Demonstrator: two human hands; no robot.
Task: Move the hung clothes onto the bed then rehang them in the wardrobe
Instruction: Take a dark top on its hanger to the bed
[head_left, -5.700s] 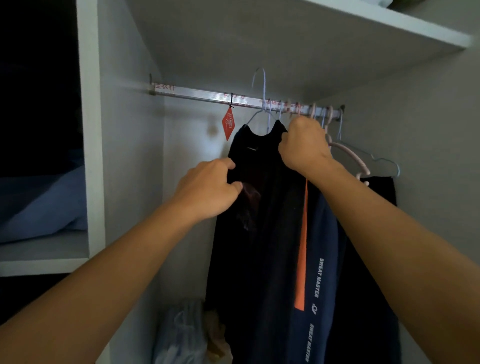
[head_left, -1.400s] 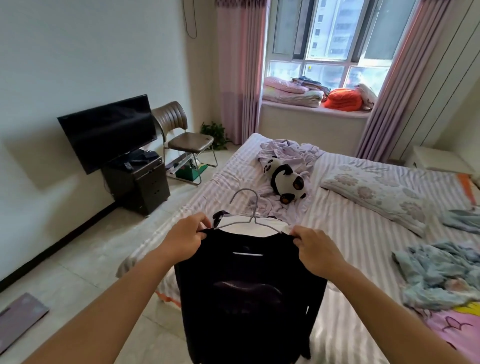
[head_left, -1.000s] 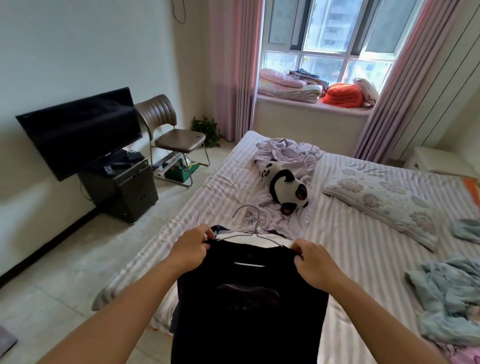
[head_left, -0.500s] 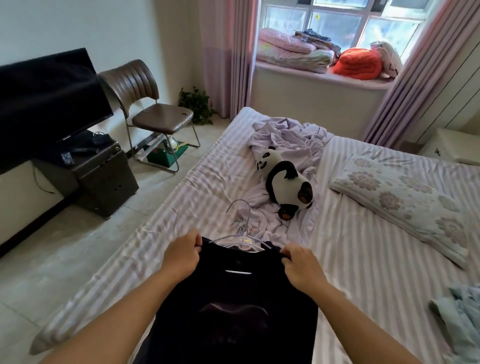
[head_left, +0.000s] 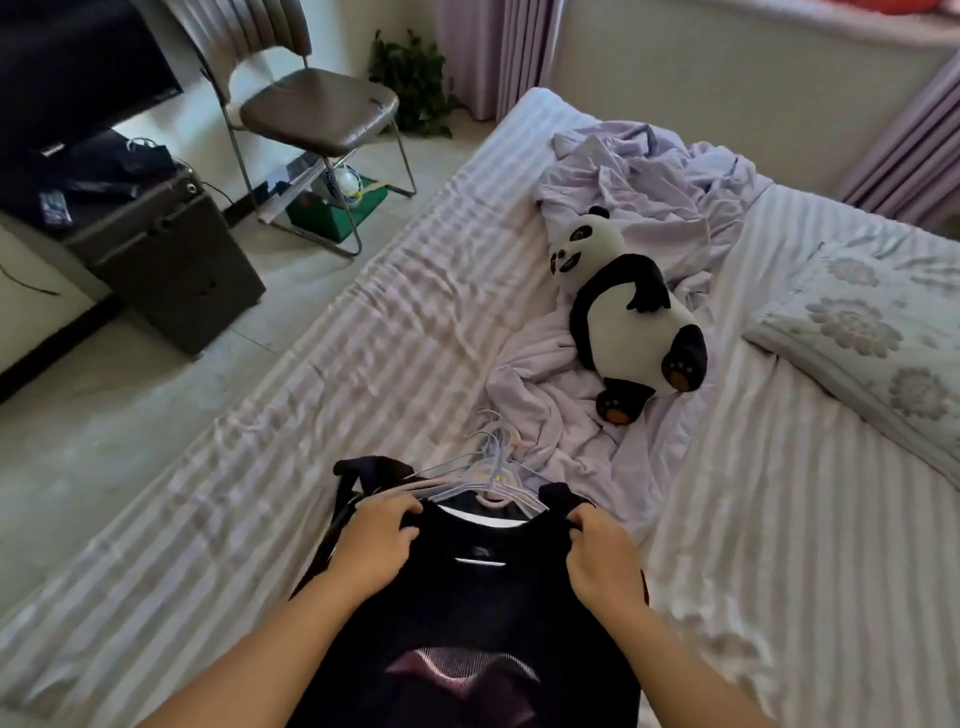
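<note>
Head view: the left hand (head_left: 376, 545) and right hand (head_left: 602, 558) each grip a shoulder of a black shirt (head_left: 483, 613), fingers curled round the fabric, holding it low over the striped bed (head_left: 311, 415). Between the hands, at the collar, sit several hangers (head_left: 488, 475), hooks pointing away. Beyond the right hand a toy panda (head_left: 628, 312) lies on a crumpled sheet (head_left: 639, 182); further right is a pillow (head_left: 872, 338).
</note>
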